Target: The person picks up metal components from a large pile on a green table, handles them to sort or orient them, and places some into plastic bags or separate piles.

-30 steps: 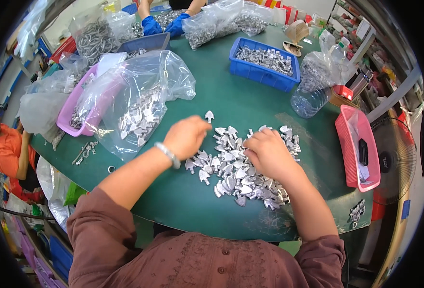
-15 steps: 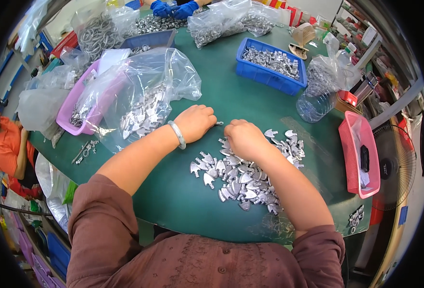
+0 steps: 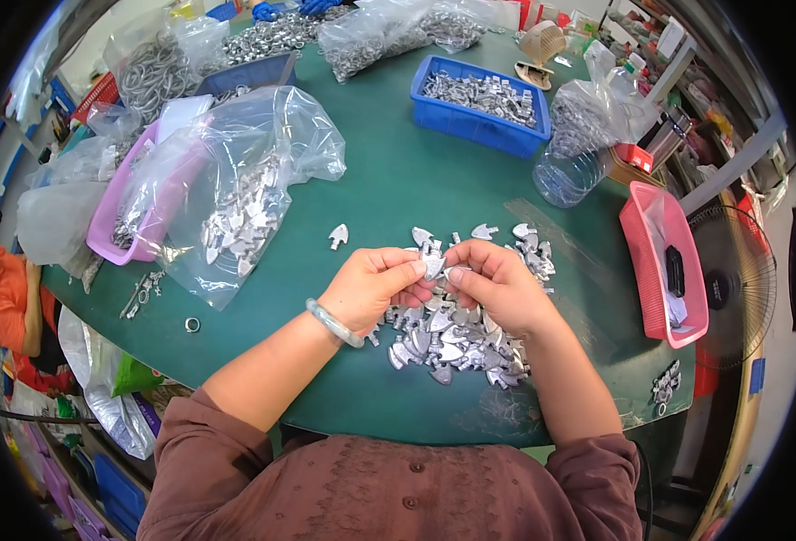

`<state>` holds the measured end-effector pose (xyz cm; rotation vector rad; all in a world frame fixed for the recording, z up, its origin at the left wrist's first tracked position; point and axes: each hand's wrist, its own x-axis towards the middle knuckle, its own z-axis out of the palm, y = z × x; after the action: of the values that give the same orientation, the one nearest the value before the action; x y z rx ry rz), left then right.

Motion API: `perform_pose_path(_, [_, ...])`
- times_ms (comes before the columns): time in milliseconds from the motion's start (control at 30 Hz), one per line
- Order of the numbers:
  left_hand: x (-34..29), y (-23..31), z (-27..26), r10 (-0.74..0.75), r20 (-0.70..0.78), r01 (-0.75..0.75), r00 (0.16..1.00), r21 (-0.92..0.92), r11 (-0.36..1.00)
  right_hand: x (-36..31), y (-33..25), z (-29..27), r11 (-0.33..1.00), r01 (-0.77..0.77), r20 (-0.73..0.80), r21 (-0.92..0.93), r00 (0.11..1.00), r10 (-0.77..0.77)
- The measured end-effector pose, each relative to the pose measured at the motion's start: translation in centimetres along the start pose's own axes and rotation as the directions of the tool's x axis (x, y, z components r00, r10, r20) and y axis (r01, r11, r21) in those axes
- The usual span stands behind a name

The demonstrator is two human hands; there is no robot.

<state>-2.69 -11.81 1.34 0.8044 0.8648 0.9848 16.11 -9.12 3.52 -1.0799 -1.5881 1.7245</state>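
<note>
My left hand [image 3: 373, 290], with a pale bangle at the wrist, pinches a silver arrowhead-shaped metal piece [image 3: 433, 263] between thumb and fingers. Close against it, my right hand [image 3: 495, 281] is closed in a pinch at the piece's right side; its fingertips partly hide what they grip. Below and around both hands spreads a loose pile of similar metal pieces [image 3: 452, 345], partly covered by them. One single arrowhead piece [image 3: 338, 236] lies apart, beyond my left hand.
Left stand a clear plastic bag [image 3: 303, 135] of metal pieces and a purple basket [image 3: 105, 221]. A blue bin [image 3: 484, 135] of metal parts is at the back, a pink basket [image 3: 643, 270] on the right. A metal ring [image 3: 192, 325] lies left. A co-worker's blue gloves [image 3: 317, 7] show far back.
My hands have drawn together and turned, and the arrowhead piece now shows between their fingertips. The left hand came nearer, uncovering the single piece and the ring. The whole view shifted slightly.
</note>
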Motion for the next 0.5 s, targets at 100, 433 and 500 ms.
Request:
perform_pose_path(100, [-0.5, -0.5, 0.9, -0.035, 0.021, 0.036, 0.999, -0.034, 0.999, -0.7, 1.0, 0.0, 0.996, 0.031, -0.063, 0.083, 0.998, -0.026])
perform_pose_path(433, [-0.4, -1.5, 1.1, -0.064, 0.053, 0.068, 0.997, -0.079, 0.995, -0.9, 1.9, -0.1, 0.992, 0.033, -0.041, 0.120, 0.999, -0.028])
perform_pose_path(500, [-0.4, -1.7, 0.8, -0.068, 0.049, 0.072, 0.997, -0.092, 0.993, -0.9, 1.7, 0.2, 0.994, 0.026, -0.054, 0.103, 0.998, -0.020])
